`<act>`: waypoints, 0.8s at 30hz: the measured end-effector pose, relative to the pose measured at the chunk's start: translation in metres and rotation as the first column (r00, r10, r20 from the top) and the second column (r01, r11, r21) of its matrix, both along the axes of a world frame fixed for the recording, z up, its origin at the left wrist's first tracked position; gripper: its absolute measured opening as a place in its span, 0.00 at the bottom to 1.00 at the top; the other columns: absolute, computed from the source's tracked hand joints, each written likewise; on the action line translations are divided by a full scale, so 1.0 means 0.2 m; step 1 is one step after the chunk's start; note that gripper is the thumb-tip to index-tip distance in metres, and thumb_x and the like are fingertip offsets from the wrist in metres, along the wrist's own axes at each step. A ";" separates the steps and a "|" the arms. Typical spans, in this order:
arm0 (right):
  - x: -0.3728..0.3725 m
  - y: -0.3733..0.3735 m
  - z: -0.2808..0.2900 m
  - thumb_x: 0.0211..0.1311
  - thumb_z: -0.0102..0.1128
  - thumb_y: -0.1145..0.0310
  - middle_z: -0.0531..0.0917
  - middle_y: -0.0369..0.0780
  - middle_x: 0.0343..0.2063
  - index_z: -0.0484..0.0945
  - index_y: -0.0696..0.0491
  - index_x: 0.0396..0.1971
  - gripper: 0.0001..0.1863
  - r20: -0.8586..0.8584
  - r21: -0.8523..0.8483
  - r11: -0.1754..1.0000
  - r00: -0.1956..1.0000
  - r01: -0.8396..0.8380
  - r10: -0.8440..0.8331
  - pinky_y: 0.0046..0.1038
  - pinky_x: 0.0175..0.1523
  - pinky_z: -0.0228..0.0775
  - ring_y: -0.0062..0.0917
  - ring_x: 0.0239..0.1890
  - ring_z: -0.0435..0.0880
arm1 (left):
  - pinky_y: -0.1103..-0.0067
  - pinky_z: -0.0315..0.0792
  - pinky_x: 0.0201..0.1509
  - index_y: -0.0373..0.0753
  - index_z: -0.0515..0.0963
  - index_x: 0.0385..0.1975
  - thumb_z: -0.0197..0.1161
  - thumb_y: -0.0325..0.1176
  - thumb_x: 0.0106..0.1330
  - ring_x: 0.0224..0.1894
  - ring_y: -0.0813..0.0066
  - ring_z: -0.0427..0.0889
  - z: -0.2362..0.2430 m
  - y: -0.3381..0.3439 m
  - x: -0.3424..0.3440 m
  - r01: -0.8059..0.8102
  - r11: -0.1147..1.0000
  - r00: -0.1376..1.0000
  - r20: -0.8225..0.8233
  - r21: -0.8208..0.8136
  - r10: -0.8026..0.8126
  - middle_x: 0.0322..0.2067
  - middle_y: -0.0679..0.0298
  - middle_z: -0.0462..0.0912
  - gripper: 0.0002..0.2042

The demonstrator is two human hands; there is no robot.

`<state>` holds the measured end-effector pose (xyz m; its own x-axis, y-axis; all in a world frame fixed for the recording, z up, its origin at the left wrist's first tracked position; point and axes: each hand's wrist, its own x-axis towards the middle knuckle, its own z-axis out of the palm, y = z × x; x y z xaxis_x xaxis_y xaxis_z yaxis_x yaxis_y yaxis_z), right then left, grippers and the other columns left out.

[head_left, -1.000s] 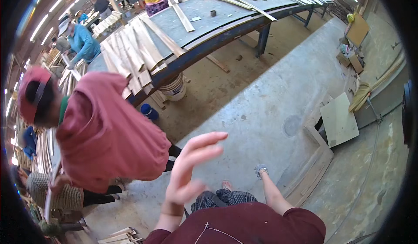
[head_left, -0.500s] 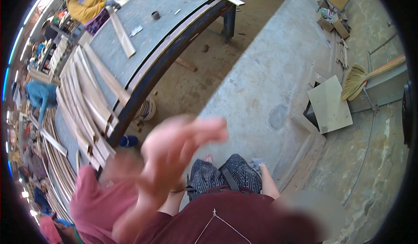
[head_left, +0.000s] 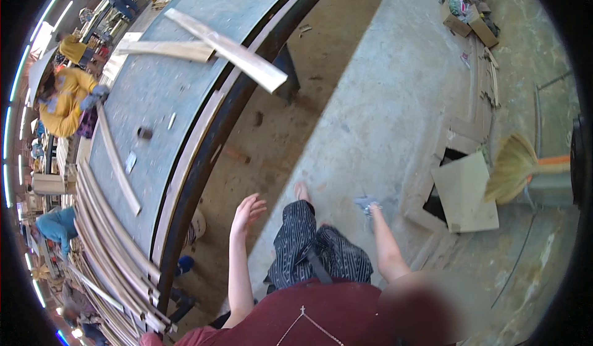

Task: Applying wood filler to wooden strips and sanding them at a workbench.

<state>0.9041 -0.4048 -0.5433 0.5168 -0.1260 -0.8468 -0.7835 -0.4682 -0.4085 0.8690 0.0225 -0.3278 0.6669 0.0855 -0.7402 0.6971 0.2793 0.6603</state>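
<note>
My left hand (head_left: 249, 212) hangs over the floor beside the long table, bare and empty. Its fingers are loosely bent and apart. On the other side of my patterned dark trousers (head_left: 293, 241), my right hand (head_left: 367, 205) hangs low at the end of a bare forearm. A light blue-grey covering, a glove or a cloth, hides its fingers. Nearest to my left hand is the dark edge of the blue-topped table (head_left: 179, 92). A pale wooden board (head_left: 228, 50) sticks out over that edge, crossing another board (head_left: 167, 50).
Curved wooden strips (head_left: 105, 241) are heaped at the table's near left end. A co-worker in yellow (head_left: 68, 102) and one in blue (head_left: 57, 230) stand along its far side. Right of the concrete walkway (head_left: 352, 117) are a broom (head_left: 513, 170), a flat panel (head_left: 466, 191) and cardboard boxes (head_left: 469, 21).
A blurred hand and a pink-shirted person filled the lower left; now only a sliver of pink remains there. The view has shifted along the table. My left forearm and hand now show fully.
</note>
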 end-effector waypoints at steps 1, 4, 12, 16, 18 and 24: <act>0.26 0.09 -0.04 0.39 0.68 0.55 0.81 0.36 0.21 0.82 0.53 0.31 0.21 0.071 0.001 1.000 0.997 -0.024 0.024 0.23 0.27 0.67 0.19 0.21 0.75 | 0.74 0.67 0.48 0.43 0.66 0.54 0.51 0.44 0.64 0.41 0.73 0.78 -0.10 -0.03 0.20 -0.010 1.000 1.000 0.002 0.008 0.010 0.43 0.60 0.78 0.21; 0.94 0.21 -0.28 0.38 0.69 0.59 0.82 0.35 0.22 0.82 0.54 0.34 0.20 0.243 0.121 0.986 0.960 0.116 -0.143 0.22 0.27 0.67 0.16 0.20 0.74 | 0.75 0.69 0.46 0.40 0.68 0.51 0.53 0.45 0.62 0.43 0.71 0.77 -0.50 -0.11 0.65 0.325 0.919 0.940 -0.183 0.222 -0.288 0.41 0.57 0.78 0.21; 2.01 0.22 -1.23 0.40 0.68 0.64 0.82 0.37 0.24 0.81 0.54 0.35 0.18 0.377 0.145 0.980 0.908 0.138 -0.184 0.20 0.27 0.68 0.17 0.21 0.75 | 0.67 0.68 0.50 0.47 0.64 0.54 0.58 0.49 0.54 0.49 0.47 0.70 -1.09 -0.68 1.52 0.620 0.297 0.764 -0.475 0.726 -0.436 0.51 0.46 0.65 0.28; 2.66 0.38 -1.74 0.40 0.69 0.63 0.83 0.38 0.30 0.80 0.54 0.38 0.21 0.396 0.223 0.920 0.833 0.321 -0.386 0.25 0.38 0.71 0.22 0.31 0.79 | 0.62 0.68 0.48 0.48 0.67 0.51 0.61 0.44 0.50 0.48 0.44 0.68 -1.34 -0.77 1.78 0.569 0.041 0.777 -0.521 0.821 -0.353 0.53 0.46 0.60 0.26; 2.99 0.35 -2.13 0.41 0.68 0.61 0.83 0.40 0.33 0.79 0.53 0.41 0.23 0.456 0.202 0.935 0.817 0.293 -0.354 0.25 0.41 0.70 0.24 0.35 0.79 | 0.63 0.69 0.46 0.48 0.69 0.49 0.62 0.41 0.49 0.47 0.45 0.68 -1.43 -0.84 1.91 0.493 0.013 0.813 -0.455 0.870 -0.364 0.51 0.46 0.62 0.24; 3.71 0.74 -2.47 0.42 0.65 0.59 0.82 0.43 0.35 0.78 0.45 0.43 0.23 0.707 -0.183 0.965 0.657 -0.186 0.261 0.29 0.43 0.70 0.31 0.37 0.81 | 0.66 0.68 0.50 0.49 0.73 0.45 0.64 0.38 0.47 0.49 0.50 0.70 -1.63 -0.89 2.12 0.403 -0.148 0.887 -0.425 0.903 -0.179 0.50 0.51 0.66 0.21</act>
